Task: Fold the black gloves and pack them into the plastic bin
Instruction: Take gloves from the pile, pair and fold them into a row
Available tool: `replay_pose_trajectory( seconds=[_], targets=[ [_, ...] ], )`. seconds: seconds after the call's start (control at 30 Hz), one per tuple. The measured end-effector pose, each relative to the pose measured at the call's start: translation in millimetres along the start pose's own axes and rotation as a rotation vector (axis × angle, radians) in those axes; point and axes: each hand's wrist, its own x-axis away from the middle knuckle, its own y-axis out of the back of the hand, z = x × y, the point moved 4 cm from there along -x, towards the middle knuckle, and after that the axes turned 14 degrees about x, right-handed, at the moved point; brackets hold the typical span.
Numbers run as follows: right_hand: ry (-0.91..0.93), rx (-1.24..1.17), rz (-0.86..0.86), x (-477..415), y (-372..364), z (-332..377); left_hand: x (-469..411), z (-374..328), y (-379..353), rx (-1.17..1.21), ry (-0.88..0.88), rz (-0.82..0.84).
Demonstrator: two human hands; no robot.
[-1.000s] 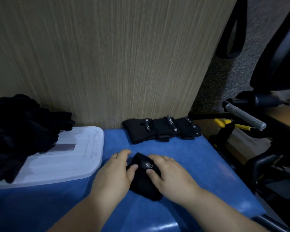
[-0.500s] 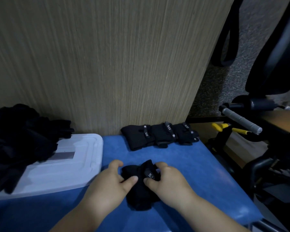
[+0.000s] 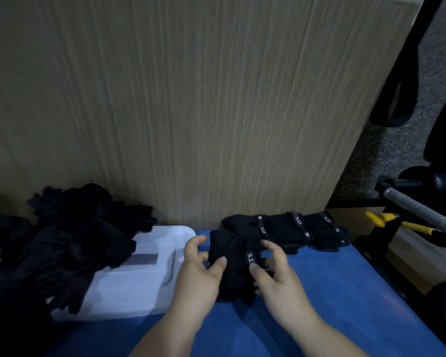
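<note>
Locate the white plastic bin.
In the head view the white plastic bin lies left on the blue table, beside the left hand, partly under loose black gloves.

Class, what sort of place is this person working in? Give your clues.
Probably a makeshift packing spot in a home or gym room: a blue surface against a wood-grain panel, a white bin lid heaped with black gloves, and a grey-gripped equipment bar alongside.

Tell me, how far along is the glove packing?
Done: a few folded gloves lie in a row by the wooden panel. In hand: the left hand and right hand pinch another glove. Left: the loose pile on the white lid waits, and no glove looks packed yet.
</note>
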Motion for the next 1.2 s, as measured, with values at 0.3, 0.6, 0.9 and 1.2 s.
replay_pose_trajectory(
  seconds=[0.3, 0.6, 0.9, 1.2],
  targets=[
    [0.108, 0.114, -0.093, -47, -13, 31, -35, -7, 14, 0.038, 0.034, -0.098],
    [0.187, 0.463, -0.105, -85, -32, 40, -77, -16, 10, -0.561, -0.064, -0.061],
    [0.376, 0.883, -0.29, -102, -32, 16, -89, -19, -9, -0.983, -0.535, 0.065],
    [0.289, 1.09, 0.036, -113, -19, -15, -92, 9, -26, -1.286, -0.268, 0.355]
  ],
)
